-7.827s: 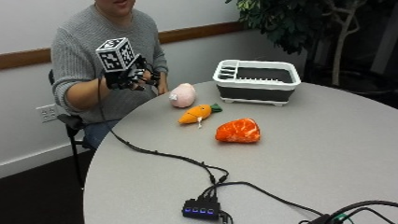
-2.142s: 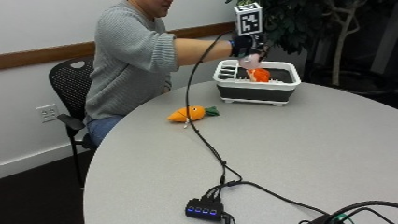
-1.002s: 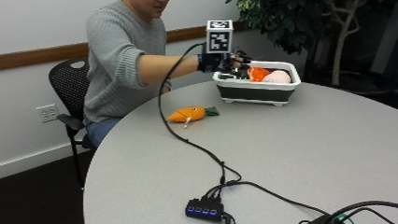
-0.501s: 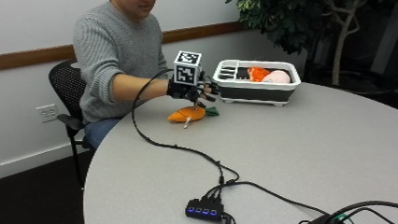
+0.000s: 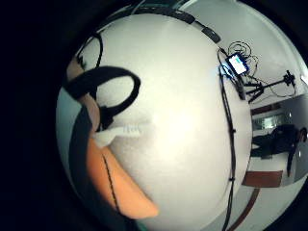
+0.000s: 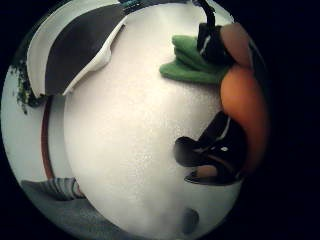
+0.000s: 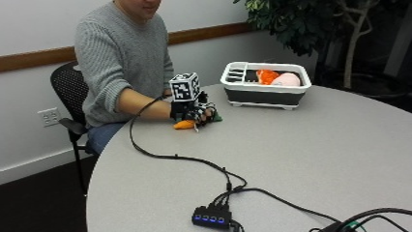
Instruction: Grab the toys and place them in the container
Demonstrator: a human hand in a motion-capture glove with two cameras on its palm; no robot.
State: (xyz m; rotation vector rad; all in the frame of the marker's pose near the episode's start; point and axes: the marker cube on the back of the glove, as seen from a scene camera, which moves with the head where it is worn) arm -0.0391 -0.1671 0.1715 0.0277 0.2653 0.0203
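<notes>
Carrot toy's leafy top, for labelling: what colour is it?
Green, clearest in the thumb side palm view: carrot toy, leafy top.

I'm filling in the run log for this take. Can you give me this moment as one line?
phase: grasping last toy | hand: on carrot toy, on table | container: holds orange toy, pink toy

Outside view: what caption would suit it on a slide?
Gloved right hand closes on the carrot toy; two toys already lie in the container.
</notes>
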